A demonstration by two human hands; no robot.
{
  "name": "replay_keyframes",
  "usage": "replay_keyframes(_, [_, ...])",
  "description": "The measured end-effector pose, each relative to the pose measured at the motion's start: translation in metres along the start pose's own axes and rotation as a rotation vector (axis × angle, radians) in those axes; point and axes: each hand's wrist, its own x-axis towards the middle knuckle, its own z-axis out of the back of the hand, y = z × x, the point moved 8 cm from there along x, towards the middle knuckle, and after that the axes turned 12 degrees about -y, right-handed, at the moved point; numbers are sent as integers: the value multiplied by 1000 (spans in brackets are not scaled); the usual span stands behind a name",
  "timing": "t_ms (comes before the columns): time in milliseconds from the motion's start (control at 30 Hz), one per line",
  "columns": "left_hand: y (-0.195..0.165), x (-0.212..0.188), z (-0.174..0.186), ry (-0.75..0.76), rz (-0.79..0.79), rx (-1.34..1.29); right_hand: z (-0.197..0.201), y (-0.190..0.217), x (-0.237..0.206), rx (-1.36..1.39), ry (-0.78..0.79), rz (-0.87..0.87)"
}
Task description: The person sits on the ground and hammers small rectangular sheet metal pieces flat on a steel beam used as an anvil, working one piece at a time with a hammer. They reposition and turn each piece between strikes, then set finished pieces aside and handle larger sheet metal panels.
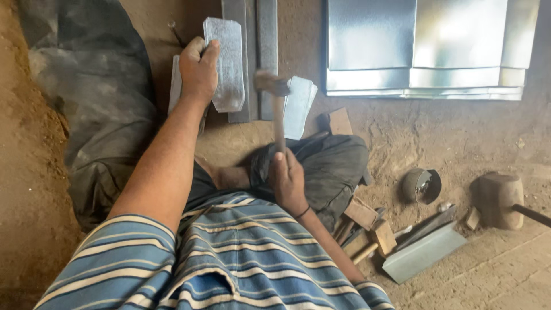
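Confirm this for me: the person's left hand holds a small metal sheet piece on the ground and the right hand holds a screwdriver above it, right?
Not quite. The head view shows the right hand gripping a hammer, not a screwdriver. The left hand does hold the small metal sheet piece.

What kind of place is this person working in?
Probably a small sheet-metal workshop with an earthen floor. The right hand holds a hammer, the left hand a cut metal piece, and folded metal sheets lie nearby.

Dull grey sheet-metal piece point(228, 63); wooden-handled hammer point(278, 109); glossy metal sheets point(425, 51).
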Motion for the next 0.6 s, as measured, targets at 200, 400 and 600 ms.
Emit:
replay_keyframes(200, [-3,1,0,-35,-83,-19,-4,-1,4,76,24,2])
replay_keyframes(400, [14,5,-2,-85,-31,-77,0,-7,0,44,39,-66])
replay_keyframes(600, [27,13,-15,-188,-107,-171,5,-13,-9,-50,42,-49])
